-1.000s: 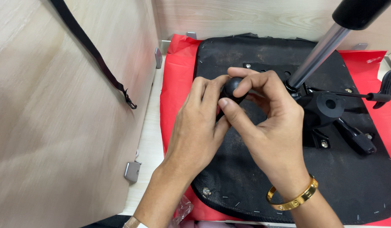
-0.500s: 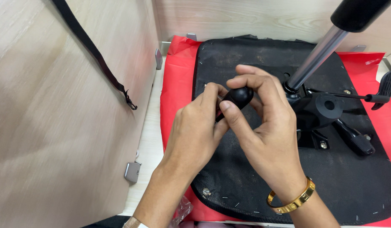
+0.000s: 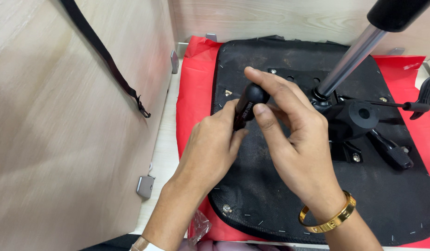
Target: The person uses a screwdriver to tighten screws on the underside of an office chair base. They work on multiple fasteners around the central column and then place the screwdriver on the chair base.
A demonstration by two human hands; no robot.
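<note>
Wood-grain panels (image 3: 61,139) stand at left and far, a black strap (image 3: 103,60) hanging on the left one. Red sheeting (image 3: 194,93) lies under an upturned black chair seat (image 3: 270,195), whose tilt mechanism (image 3: 359,121) and chrome gas-lift column (image 3: 349,60) rise at right. Over the seat's middle, the left hand (image 3: 210,148) grips a black tool handle (image 3: 247,104) from below; the right hand (image 3: 294,139), gold bangle (image 3: 329,218) at its wrist, pinches the handle's rounded top between thumb and forefinger.
</note>
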